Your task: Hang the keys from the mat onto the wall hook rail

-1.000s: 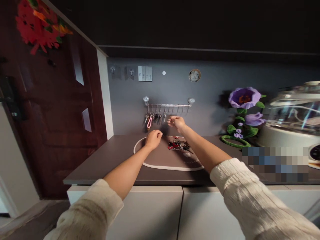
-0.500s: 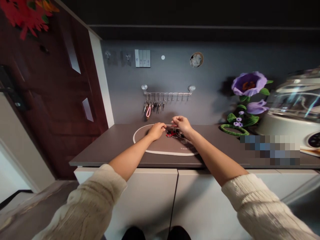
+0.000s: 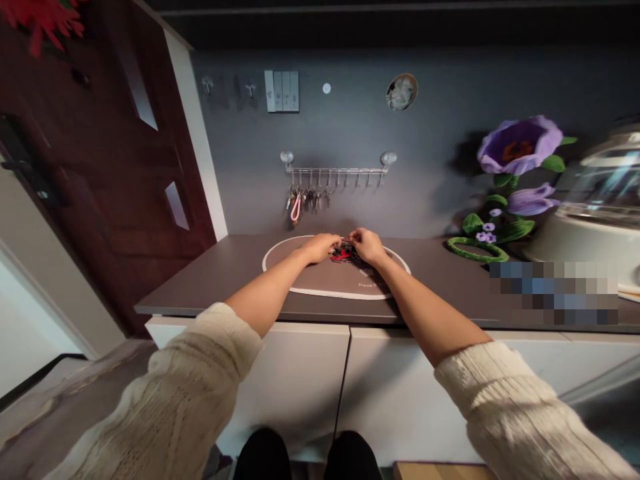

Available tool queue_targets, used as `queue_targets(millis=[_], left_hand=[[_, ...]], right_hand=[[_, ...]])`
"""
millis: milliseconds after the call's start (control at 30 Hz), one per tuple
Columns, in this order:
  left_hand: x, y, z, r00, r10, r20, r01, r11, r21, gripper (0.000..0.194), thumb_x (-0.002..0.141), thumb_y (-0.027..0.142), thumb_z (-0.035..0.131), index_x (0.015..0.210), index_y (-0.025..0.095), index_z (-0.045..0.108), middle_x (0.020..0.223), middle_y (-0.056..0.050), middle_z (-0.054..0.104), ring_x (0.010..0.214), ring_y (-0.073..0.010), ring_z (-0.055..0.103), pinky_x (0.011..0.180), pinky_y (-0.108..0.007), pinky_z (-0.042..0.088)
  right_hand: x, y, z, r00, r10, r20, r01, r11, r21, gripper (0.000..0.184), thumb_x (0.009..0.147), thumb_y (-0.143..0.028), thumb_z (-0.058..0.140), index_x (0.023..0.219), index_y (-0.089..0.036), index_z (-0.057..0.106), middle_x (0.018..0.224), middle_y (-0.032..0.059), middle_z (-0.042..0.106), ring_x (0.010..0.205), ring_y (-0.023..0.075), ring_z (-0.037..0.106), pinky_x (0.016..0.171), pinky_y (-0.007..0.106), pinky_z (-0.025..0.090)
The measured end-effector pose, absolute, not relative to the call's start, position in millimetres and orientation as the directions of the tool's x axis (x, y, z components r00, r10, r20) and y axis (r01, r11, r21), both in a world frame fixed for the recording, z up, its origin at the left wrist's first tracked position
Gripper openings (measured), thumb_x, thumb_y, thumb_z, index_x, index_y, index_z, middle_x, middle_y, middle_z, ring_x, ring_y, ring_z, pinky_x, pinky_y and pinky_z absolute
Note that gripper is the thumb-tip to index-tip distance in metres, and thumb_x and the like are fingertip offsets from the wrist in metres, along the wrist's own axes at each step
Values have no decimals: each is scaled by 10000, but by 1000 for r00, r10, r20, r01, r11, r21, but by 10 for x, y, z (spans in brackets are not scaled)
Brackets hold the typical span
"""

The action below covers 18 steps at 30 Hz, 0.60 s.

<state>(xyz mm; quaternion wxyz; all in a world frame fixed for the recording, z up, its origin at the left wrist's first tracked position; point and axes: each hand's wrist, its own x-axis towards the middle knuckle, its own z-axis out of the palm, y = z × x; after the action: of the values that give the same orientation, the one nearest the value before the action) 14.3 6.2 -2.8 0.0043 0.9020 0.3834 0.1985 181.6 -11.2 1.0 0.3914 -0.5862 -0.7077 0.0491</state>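
A small pile of dark and red pieces with metal rings [image 3: 343, 254], which look like keys, lies on a brown oval mat [image 3: 320, 283] with a white rim. At the pile's left edge is my left hand [image 3: 320, 248], fingers bent inward and touching it. My right hand [image 3: 367, 245] is closed in a pinch over the pile's right side. What either hand pinches is too small to make out. Beyond them, a clear hook rail [image 3: 345, 171] on the wall carries several keys [image 3: 317, 198] and a pink loop strap [image 3: 296, 208] on its left hooks.
Purple flowers with a green ring base [image 3: 477, 250] stand on the right of the counter [image 3: 200, 273], beside a white appliance with a clear top [image 3: 590, 233]. A blurred patch covers something in front. Wall switches [image 3: 282, 91] and a dark red door [image 3: 100, 167] are at left.
My right hand has come down to the pile from slightly above it. My left hand has moved a little right, closer to the pieces. The view has tilted downward.
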Motion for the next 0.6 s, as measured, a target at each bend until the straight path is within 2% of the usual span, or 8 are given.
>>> queue_targets(millis=[167,300,433,600], left_hand=[[100,95,-54,670,637,381,667,-742,68,191,755,140,484,899,183,601,896,-45,603,798,-153,533,703,-239,385],[95,94,-38,668,615,420,657,-752,56,153,770,168,486,840,178,621,886,-48,595,772,-149,531,685,-239,380],[93,96,-11,634,633,445,667,-738,99,134,765,176,506,796,175,637,836,-38,617,763,-149,532,682,-240,371],[73,76,23,557,680,478,656,-712,249,113,742,173,537,773,157,645,788,-28,635,734,-138,529,663,-235,358]], right_hand=[[1777,-86,2,-45,873,486,851,288,-438,188,768,-144,479,888,-148,624,899,74,664,832,152,583,759,238,397],[1754,-31,-20,-67,870,489,864,296,-407,190,771,-160,482,889,-148,630,910,80,667,838,164,589,757,247,400],[1753,11,-28,-65,871,486,860,296,-416,189,769,-167,493,897,-148,630,901,79,667,823,157,590,747,241,404],[1745,3,1,-69,875,479,866,291,-407,183,769,-185,501,890,-153,635,898,81,667,829,164,588,744,247,407]])
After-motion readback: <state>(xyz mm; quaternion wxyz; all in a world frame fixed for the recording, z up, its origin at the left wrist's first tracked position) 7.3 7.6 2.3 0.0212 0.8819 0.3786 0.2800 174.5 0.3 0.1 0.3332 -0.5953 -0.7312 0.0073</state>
